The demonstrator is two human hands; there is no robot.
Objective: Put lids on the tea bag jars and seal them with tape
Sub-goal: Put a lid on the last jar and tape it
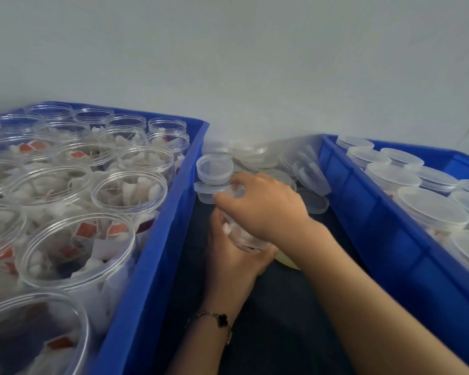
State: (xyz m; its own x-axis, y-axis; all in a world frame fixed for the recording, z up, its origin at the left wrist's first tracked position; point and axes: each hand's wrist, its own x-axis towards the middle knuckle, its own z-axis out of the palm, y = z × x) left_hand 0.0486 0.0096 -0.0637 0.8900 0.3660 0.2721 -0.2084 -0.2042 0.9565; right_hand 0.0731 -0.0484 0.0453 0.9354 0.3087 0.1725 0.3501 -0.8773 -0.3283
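dark table (282, 307), left hand (228, 261) gripping tea-bag jar (241, 236), right hand (266, 204) gripping its lid (234, 191)

i see two bare arms with no sleeves at all — the left wrist (214, 319) wears a thin chain bracelet (201, 315) with a small black clover charm (222, 319).

Two blue crates (157, 266), two hands (266, 204), one held jar (241, 236); open jars and loose lids too many to count.
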